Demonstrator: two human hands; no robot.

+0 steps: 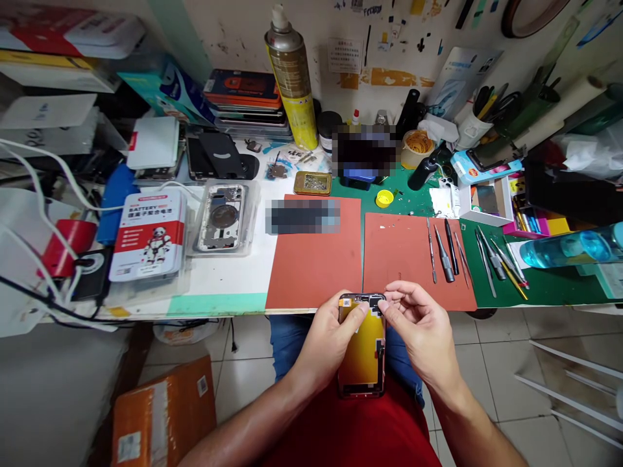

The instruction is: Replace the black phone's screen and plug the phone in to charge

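Over my lap, just in front of the table's near edge, is a phone screen [363,353] with its golden-yellow back side facing me. My left hand [328,337] grips its left edge, with the thumb lying across the upper part. At the top right corner, my right hand [421,324] pinches with thumb and forefinger, touching the black strip there. Whether a small piece sits between those fingertips is hidden. Flex cables and a small white code label show along the screen's top end.
Two red-brown mats [316,266] lie on the table. Screwdrivers [442,253] and tweezers [485,263] rest at right, near a blue bottle [567,250]. An opened phone housing [221,217] sits in a clear tray at left, beside a battery box [148,237]. A spray can [294,84] stands behind.
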